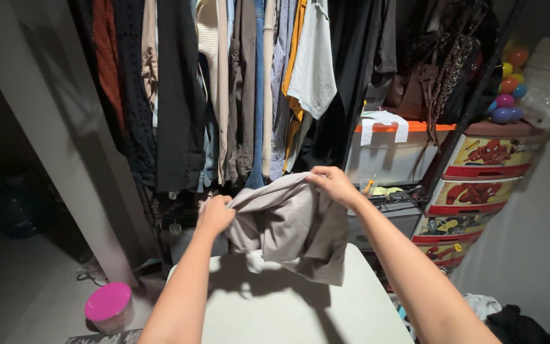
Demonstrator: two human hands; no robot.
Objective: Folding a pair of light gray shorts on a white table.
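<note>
Both hands' grip holds grey garment (291, 223) stretched sideways, hem hanging down.

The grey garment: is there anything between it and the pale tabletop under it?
Nothing visible. Both hands, left and right, hold the grey garment up, and its lower edge hangs just above the bare pale tabletop.

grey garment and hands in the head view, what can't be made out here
- Grey garment: bunched folds hide its type, head view.
- Left hand fingers: buried in the cloth.
- Right hand fingertips: curled under the fabric.
- White table: near end cut off by the bottom edge.
- Hanging clothes: tops cut off by the top edge.
</note>
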